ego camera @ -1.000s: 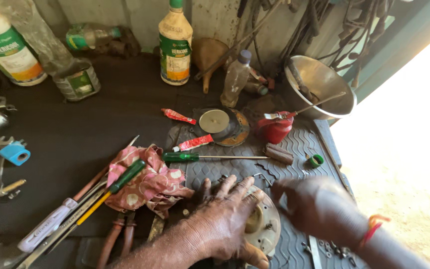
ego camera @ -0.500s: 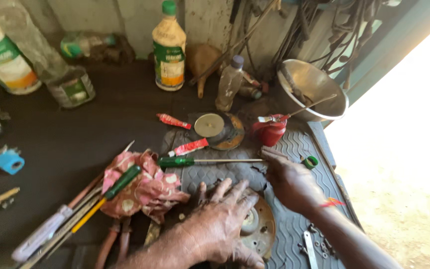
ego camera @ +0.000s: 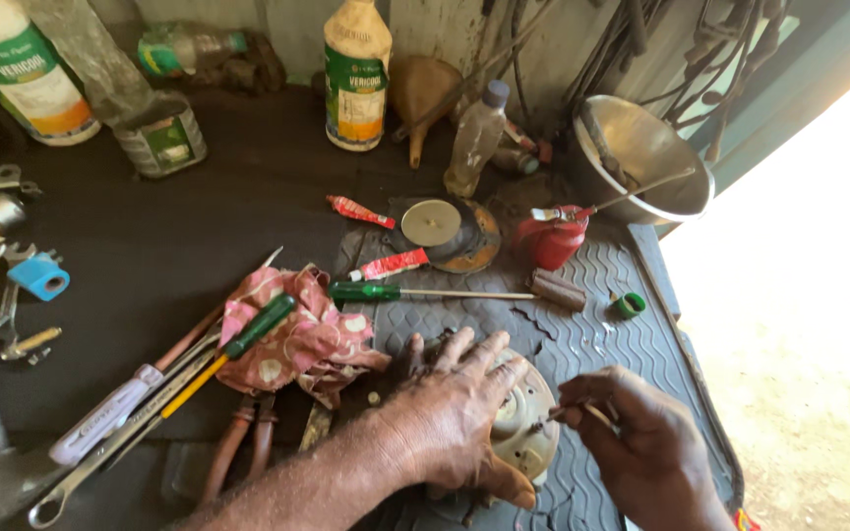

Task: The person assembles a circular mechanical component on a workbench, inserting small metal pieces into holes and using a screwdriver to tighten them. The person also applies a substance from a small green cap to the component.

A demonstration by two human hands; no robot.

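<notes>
While left hand (ego camera: 450, 418) lies flat, fingers spread, on round metal disc (ego camera: 523, 428), right hand (ego camera: 641, 447) pinches thin pin (ego camera: 568, 411) w/ tip at disc

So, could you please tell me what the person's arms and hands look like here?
Both hands are bare, without gloves, and look grimy. The left hand has a bare forearm with no sleeve showing. The right hand has a thin orange-red band at the wrist.

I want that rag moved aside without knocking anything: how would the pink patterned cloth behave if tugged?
The pink cloth lies crumpled, so it is probably floppy and light. A green-handled screwdriver rests on it, so tugging would likely drag or roll that. The left hand sits beside it.
</notes>
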